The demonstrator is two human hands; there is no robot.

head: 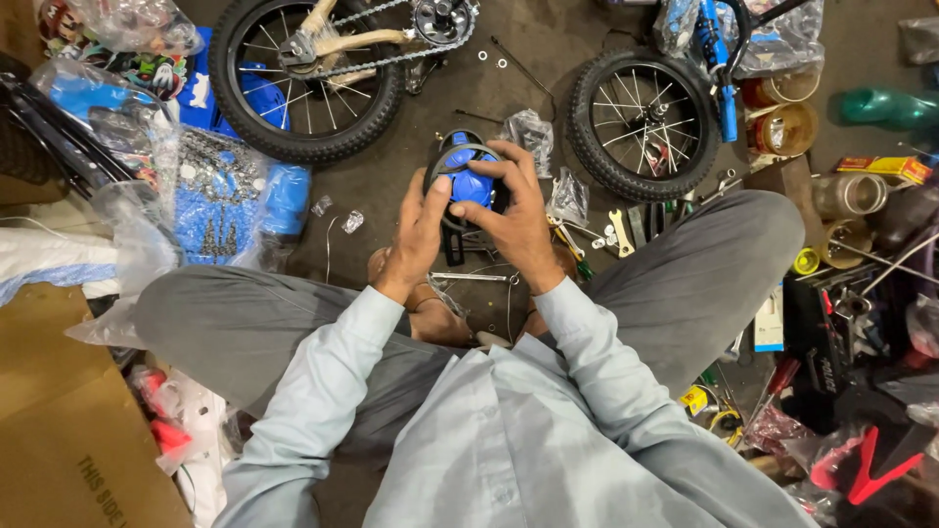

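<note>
I sit cross-legged on the floor and hold a small blue training wheel with a black tyre (468, 174) in front of me. My left hand (419, 235) grips its left side, thumb against the tyre. My right hand (515, 213) curls over the top and right side, fingers pressing on the black rim. A black bracket hangs below the wheel, partly hidden by my hands.
A bicycle wheel with chain and crank (308, 73) lies at the upper left, a second spoked wheel (644, 122) at the upper right. Spanners and small parts (620, 233) lie by my right knee. Plastic bags (147, 186) and cardboard (68, 430) lie left, tools and tins (851, 196) right.
</note>
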